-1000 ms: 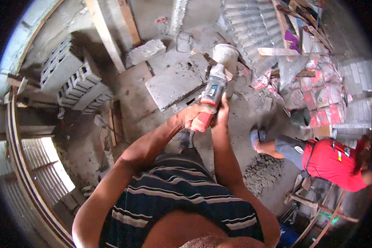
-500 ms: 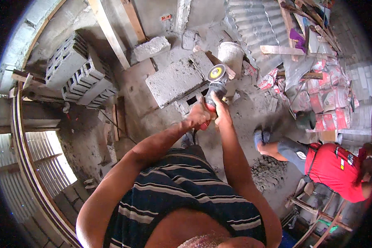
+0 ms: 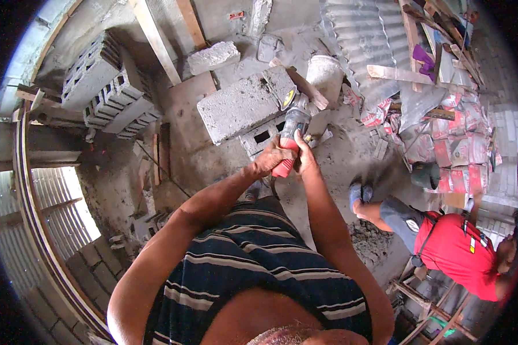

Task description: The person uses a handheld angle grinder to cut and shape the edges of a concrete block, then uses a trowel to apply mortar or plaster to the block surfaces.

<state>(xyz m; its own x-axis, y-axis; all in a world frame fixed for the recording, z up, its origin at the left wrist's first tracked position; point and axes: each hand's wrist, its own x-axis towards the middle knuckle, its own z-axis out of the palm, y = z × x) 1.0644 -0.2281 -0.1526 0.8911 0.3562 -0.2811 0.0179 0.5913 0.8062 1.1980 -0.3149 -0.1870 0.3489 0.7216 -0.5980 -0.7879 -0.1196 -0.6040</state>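
An angle grinder (image 3: 295,122) with a red rear body, a grey front and a yellow-centred disc is in both my hands. My left hand (image 3: 271,156) wraps round the red body from the left. On its right side my right hand (image 3: 305,155) grips the body, with the thumb along it. The disc sits at the right end of a grey concrete block (image 3: 242,107); I cannot tell whether it touches. Beneath that block lies another hollow block (image 3: 260,138), partly covered.
Hollow blocks (image 3: 112,92) are stacked at the left. A white bucket (image 3: 324,75) stands beyond the grinder, near corrugated sheets (image 3: 360,34). Red-and-white bags (image 3: 463,146) lie at the right. A person in a red shirt (image 3: 457,247) bends over at the lower right, near a wooden frame (image 3: 431,305).
The grinder has turned, its disc tilting edge-on and moving left to the block's end. More of its red body shows. The other person has shifted slightly downward in view.
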